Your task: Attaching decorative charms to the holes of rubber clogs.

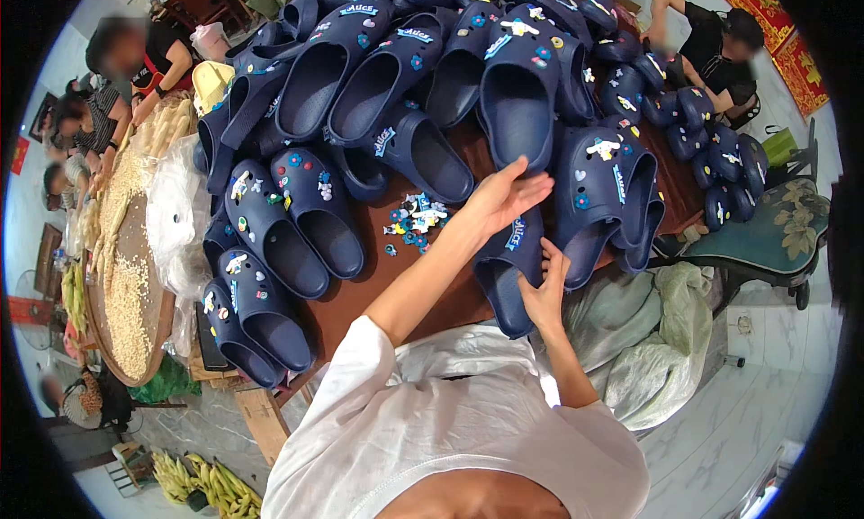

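My left hand (510, 197) is open, its fingers stretched out to the right above the toe of a navy clog, just below the heel of another clog. My right hand (545, 290) grips the right side of the lower navy clog (501, 281), which has a blue lettered charm on its upper and lies at the table's near edge. Left of my left forearm is a small pile of loose shoe charms (416, 219) in blue, white, black and yellow. A decorated clog (589, 191) stands close by on the right.
Navy clogs (310, 83) with charms are heaped across the brown table (387, 290). A round tray of pale kernels (130, 317) is at left, with several people beside it. A green floral chair (783, 227) and a pale plastic sack (661, 339) are at right; another person sits behind.
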### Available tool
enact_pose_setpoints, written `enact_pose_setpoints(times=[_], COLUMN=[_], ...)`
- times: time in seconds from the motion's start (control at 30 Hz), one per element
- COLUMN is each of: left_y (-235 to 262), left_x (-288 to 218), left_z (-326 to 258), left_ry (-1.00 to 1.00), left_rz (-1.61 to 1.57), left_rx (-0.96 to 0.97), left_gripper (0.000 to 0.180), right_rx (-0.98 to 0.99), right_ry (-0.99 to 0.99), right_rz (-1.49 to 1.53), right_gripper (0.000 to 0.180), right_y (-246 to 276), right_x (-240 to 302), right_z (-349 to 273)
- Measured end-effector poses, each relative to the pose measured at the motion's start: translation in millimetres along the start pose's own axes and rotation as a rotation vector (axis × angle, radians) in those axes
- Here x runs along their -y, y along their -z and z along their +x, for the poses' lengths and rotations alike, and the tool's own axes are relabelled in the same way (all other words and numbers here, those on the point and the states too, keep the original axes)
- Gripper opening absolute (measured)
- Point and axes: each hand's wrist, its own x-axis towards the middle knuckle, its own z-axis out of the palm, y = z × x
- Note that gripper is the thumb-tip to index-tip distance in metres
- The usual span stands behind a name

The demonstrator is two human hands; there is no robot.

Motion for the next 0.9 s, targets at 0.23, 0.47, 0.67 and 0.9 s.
enact_pose_setpoints(times=[0.23,0.47,0.67,0.9], left_y=[3,6,-4,2], left_x=[7,16,14,4], left_z=[62,63,52,48], left_ry=[0.227,0.087,0.118,0.179], left_rz=[-0.208,-0.015,-0.035,-0.046], left_rx=[-0.039,-0.186,-0.203,-0.154], left_gripper=[0.044,0.048,0.064,0.066], right_rx=[0.041,0.018,0.022,0.056], right_ry=[-0.018,-0.035,-0.014,-0.001], right_rz=[-0.001,0.053,0.056,0.014], right_gripper=[0.076,0.075,0.076,0.073], right_y=[3,0,0,1], right_x=[7,0,1,1], right_z=[-9,-11,-14,-12])
